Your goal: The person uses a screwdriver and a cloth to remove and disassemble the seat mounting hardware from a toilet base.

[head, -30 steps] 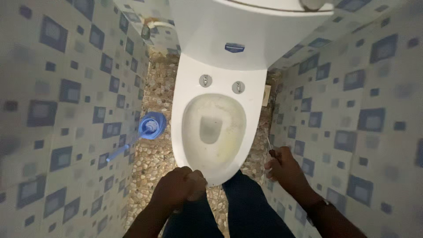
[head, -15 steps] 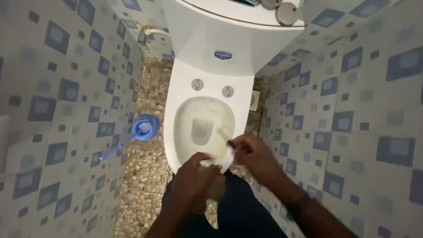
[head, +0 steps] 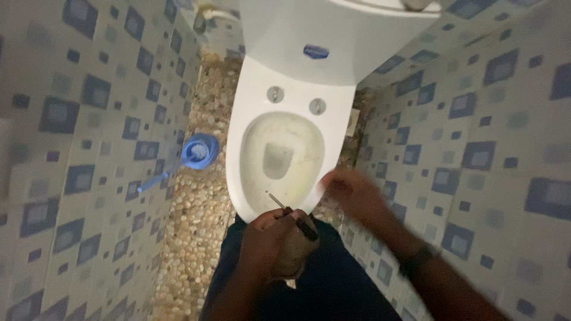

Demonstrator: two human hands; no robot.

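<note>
My left hand (head: 275,241) is closed around a small screwdriver (head: 291,211) with a dark handle, its thin metal tip pointing over the front rim of the white toilet bowl (head: 244,172). A pale cloth or paper seems bunched under that hand. My right hand (head: 355,193) is blurred with motion at the bowl's right front rim, fingers apart, and nothing shows in it. A dark band sits on that wrist. Two metal seat bolts (head: 275,94) show at the back of the seatless bowl.
A blue toilet brush in its round blue holder (head: 199,150) stands on the pebble floor (head: 196,238) left of the bowl. Tiled walls with blue squares close in on both sides. The white cistern (head: 333,30) rises behind the bowl.
The hands met over the bowl's front rim with a pale piece between them. Now the right hand has swung out to the right, and the screwdriver shows in the left.
</note>
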